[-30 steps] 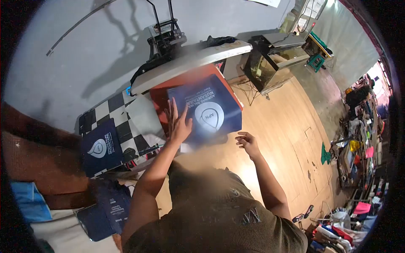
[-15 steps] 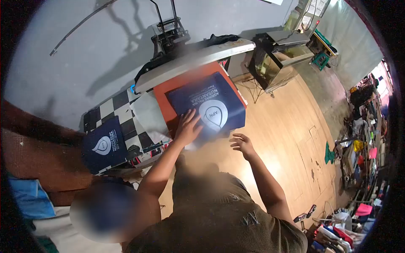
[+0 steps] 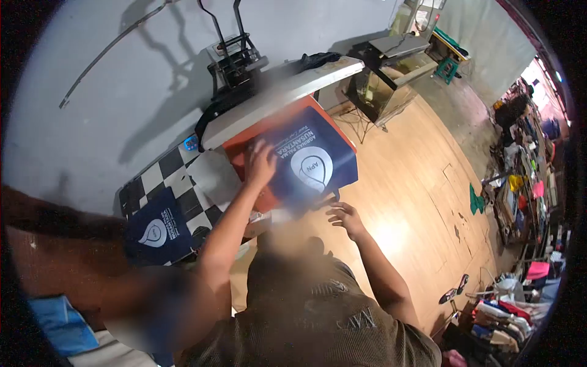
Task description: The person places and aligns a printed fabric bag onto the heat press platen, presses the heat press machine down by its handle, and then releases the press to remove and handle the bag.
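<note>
- Taking the view as a clock face, a navy printed cloth (image 3: 335,147) lies near the center, tilted on an orange-red pad (image 3: 269,199). It bears a pale drop-shaped emblem reading "APN", with white "AGRINAS PALMA NUSANTARA" lettering on its 12 o'clock side.
- The left hand (image 3: 261,162), fingers slightly bent, is at the cloth's 9 o'clock edge; blur leaves its grip and contact unclear.
- The right hand (image 3: 345,219) is loosely open, visibly holding nothing, just beyond the cloth's 5 o'clock corner.
- A hazy smear obscures the cloth's 6 o'clock edge and part of the white slab (image 3: 324,74).
- That slab overhangs the pad's 12 o'clock side, limiting room there.
- Toward 8 o'clock, a checkered table (image 3: 151,179) carries a second navy cloth (image 3: 177,241).
- Wooden floor (image 3: 403,177) stretches beyond the pad toward 3 o'clock.
</note>
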{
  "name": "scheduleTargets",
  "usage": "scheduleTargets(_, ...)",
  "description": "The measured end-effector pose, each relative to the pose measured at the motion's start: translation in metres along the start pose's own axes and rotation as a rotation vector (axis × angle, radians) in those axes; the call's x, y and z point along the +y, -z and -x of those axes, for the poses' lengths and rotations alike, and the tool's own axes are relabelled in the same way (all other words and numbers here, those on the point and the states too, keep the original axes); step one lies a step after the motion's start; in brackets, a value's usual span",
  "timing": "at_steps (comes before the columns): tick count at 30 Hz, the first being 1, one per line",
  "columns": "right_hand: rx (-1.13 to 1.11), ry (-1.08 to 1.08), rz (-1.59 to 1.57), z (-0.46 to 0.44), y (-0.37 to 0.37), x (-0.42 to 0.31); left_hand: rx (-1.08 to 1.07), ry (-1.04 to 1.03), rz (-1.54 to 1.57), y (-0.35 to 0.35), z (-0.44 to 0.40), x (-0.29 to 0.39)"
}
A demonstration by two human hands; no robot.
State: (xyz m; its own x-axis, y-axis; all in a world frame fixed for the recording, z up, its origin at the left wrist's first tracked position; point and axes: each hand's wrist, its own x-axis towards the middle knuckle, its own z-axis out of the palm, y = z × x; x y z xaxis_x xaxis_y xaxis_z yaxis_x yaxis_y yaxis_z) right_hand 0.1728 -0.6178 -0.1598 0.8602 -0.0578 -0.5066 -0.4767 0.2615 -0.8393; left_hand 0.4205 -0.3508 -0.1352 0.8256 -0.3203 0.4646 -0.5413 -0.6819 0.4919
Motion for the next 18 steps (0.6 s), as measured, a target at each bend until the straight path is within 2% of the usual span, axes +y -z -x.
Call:
scheduleTargets(2, 0.070, 0.006, -0.021, 0.009, -0.005, -0.005, -0.034, 0.086, -0.233, 0.005, -0.017, -0.020)
scheduleTargets(4, 0.105, 0.025, -0.058, 0.017, -0.005, -0.005, -0.185, 0.142, -0.161, 0.011, -0.032, -0.038)
scheduleTargets(5, 0.121, 0.028, -0.088, 0.022, -0.005, -0.004, -0.252, 0.246, -0.165, 0.014, -0.034, -0.033)
scheduleTargets(10, 0.217, 0.045, -0.158, 0.045, -0.008, -0.005, -0.313, 0.212, -0.202, 0.026, -0.048, -0.024)
scheduleTargets(12, 0.269, 0.056, -0.176, 0.051, -0.009, -0.005, -0.535, 0.177, -0.194, 0.022, -0.061, -0.029)
scheduleTargets(13, 0.280, 0.060, -0.180, 0.054, -0.010, -0.006, -0.538, 0.166, -0.189, 0.015, -0.062, -0.030)
scheduleTargets(15, 0.311, 0.085, -0.172, 0.059, -0.012, -0.009, -0.724, 0.111, 0.109, 0.004, -0.063, -0.031)
scheduleTargets(16, 0.315, 0.090, -0.174, 0.062, -0.015, -0.011, -0.921, 0.178, 0.266, 0.017, -0.067, 0.000)
scheduleTargets(17, 0.324, 0.136, -0.136, 0.064, -0.018, -0.013, -1.033, 0.216, 0.501, 0.015, -0.061, 0.015)
scheduleTargets(18, 0.333, 0.181, -0.098, 0.067, -0.020, -0.017, -1.078, 0.282, 0.671, 0.039, -0.056, 0.060)
